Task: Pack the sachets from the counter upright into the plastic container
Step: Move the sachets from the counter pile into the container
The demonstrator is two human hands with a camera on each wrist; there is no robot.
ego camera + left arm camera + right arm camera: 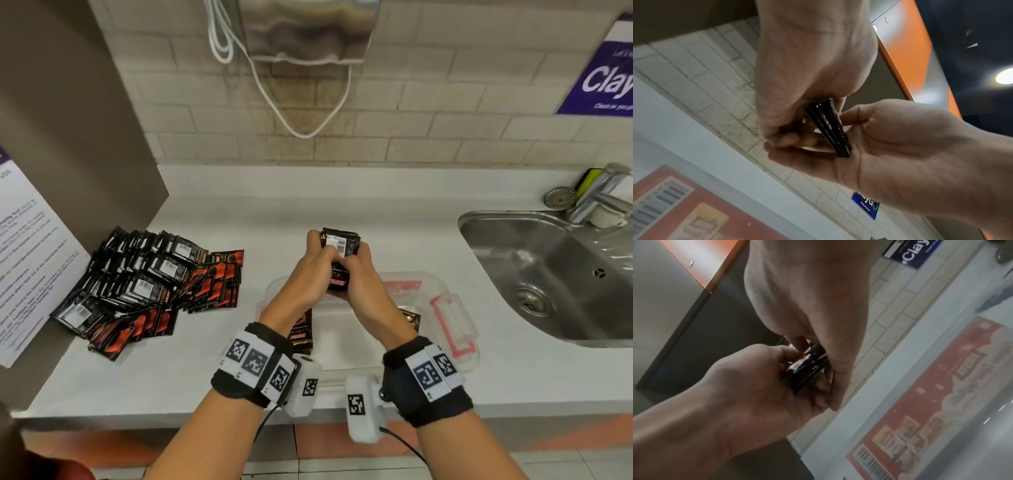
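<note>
Here, at the centre of the head view, the left hand (310, 270) and the right hand (363, 274) each have their grip curled round one small stack of sachets (340, 248), held upright just above the plastic container (455, 329), which sits on the white table (342, 205) in the lower middle of the frame. A few sachets already inside (301, 330) stand against the container's left wall. The loose pile of sachets (144, 287) lies at the left of the frame, a steel sink (548, 274) at the right
</note>
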